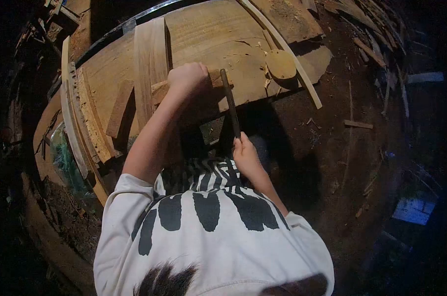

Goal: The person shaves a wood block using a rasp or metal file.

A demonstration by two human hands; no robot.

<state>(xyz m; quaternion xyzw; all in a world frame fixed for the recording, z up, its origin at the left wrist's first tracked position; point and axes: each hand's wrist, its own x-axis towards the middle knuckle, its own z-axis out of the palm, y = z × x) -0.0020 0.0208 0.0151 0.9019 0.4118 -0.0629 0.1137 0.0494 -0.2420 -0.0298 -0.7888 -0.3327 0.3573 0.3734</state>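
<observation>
My left hand [188, 76] is closed on a short wooden block [215, 79] near the front edge of the wooden workbench [199, 37]. In my right hand [246, 154] is the lower end of a long, dark, narrow bar [230, 101], its fingers wrapped round it. The bar points up and away from me, and its far end overlaps the block's right part. Just left of my left hand, a flat wooden board [150, 64] lies across the bench. Farther right rests a round, pale wooden piece [281, 64] with a handle, and shavings lie beside it.
Long thin strips [90, 113] lie along the bench's left side, near a reddish wood block [120, 108]. A curved pale strip [287, 47] crosses the right end. Scrap wood [371, 52] is on the ground at right. Green plastic [66, 155] shows at left.
</observation>
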